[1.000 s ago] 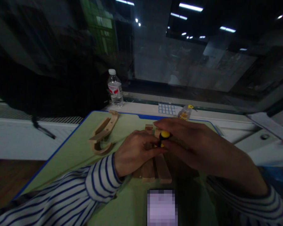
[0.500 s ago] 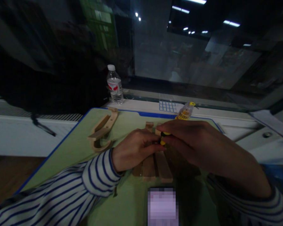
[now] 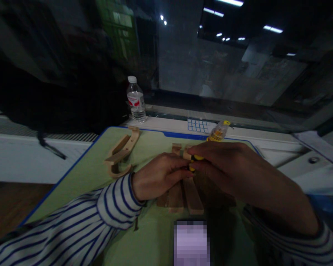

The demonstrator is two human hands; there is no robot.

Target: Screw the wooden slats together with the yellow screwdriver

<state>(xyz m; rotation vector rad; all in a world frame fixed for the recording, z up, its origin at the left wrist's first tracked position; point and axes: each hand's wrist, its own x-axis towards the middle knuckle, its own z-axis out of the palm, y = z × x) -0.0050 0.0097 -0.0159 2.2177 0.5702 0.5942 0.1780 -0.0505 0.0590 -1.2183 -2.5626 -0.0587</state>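
At the centre of the head view, my right hand (image 3: 224, 160) is closed round a small yellow-and-black handle (image 3: 197, 157), which looks like a screwdriver's. Its tip is hidden by the fingers. My left hand (image 3: 159, 173) meets it from the left, thumb and forefinger pinched together at the lower end of the handle; what they hold is hidden. Beneath both hands lie wooden slats (image 3: 193, 197), side by side and pointing away from me. Their far ends (image 3: 177, 147) show beyond my fingers.
Curved wooden pieces with holes (image 3: 124, 152) lie at the table's left. Near the front edge is a phone (image 3: 192, 244) with a blurred screen. A water bottle (image 3: 137, 101) and a clear yellow-marked packet (image 3: 218, 132) stand towards the window. A black bag (image 3: 58, 96) is at far left.
My right hand and the yellow-and-black handle have shifted very slightly to the right. My left hand stays pinched in nearly the same place, and the wooden pieces look unmoved.
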